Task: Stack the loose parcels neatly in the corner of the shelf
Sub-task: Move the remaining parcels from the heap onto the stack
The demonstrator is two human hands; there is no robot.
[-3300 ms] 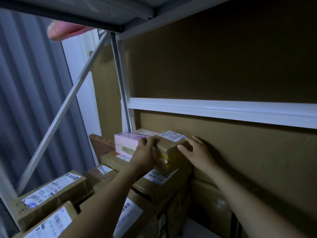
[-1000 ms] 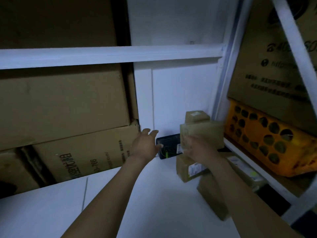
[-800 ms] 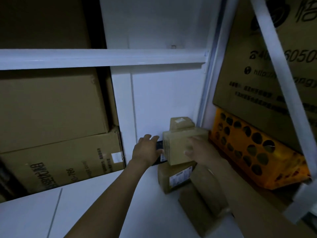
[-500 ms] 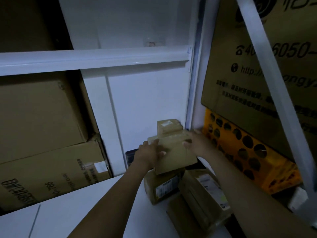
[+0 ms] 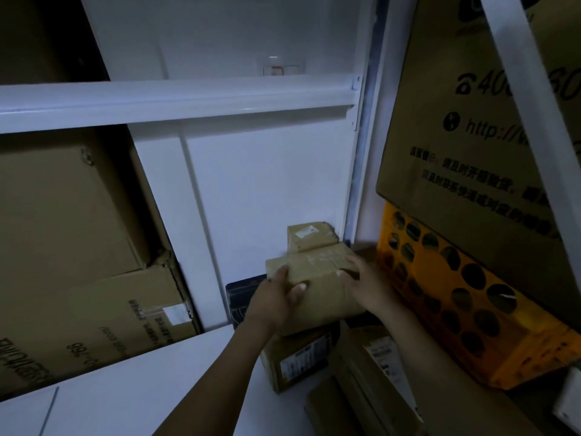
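Note:
A brown cardboard parcel [image 5: 317,278] sits on top of a labelled parcel [image 5: 298,360] near the right back corner of the white shelf [image 5: 157,388]. My left hand [image 5: 276,298] grips its left front corner, thumb on the front face. My right hand [image 5: 366,286] grips its right side, fingers curled over the top edge. Behind it stands a smaller parcel [image 5: 309,236] with a white label. Two more parcels [image 5: 377,369] lie in front at the right, one low at the bottom edge [image 5: 339,410].
A black flat item [image 5: 240,295] leans against the white back wall behind the stack. An orange perforated crate [image 5: 456,297] fills the neighbouring bay at the right under a large printed carton [image 5: 471,121]. Big cartons [image 5: 78,278] stand at the left. A white crossbeam [image 5: 176,100] runs overhead.
The view turned from the left corner stack to the right corner. My left hand, open a second ago, came onto the brown parcel; now both hands grip it on the stack.

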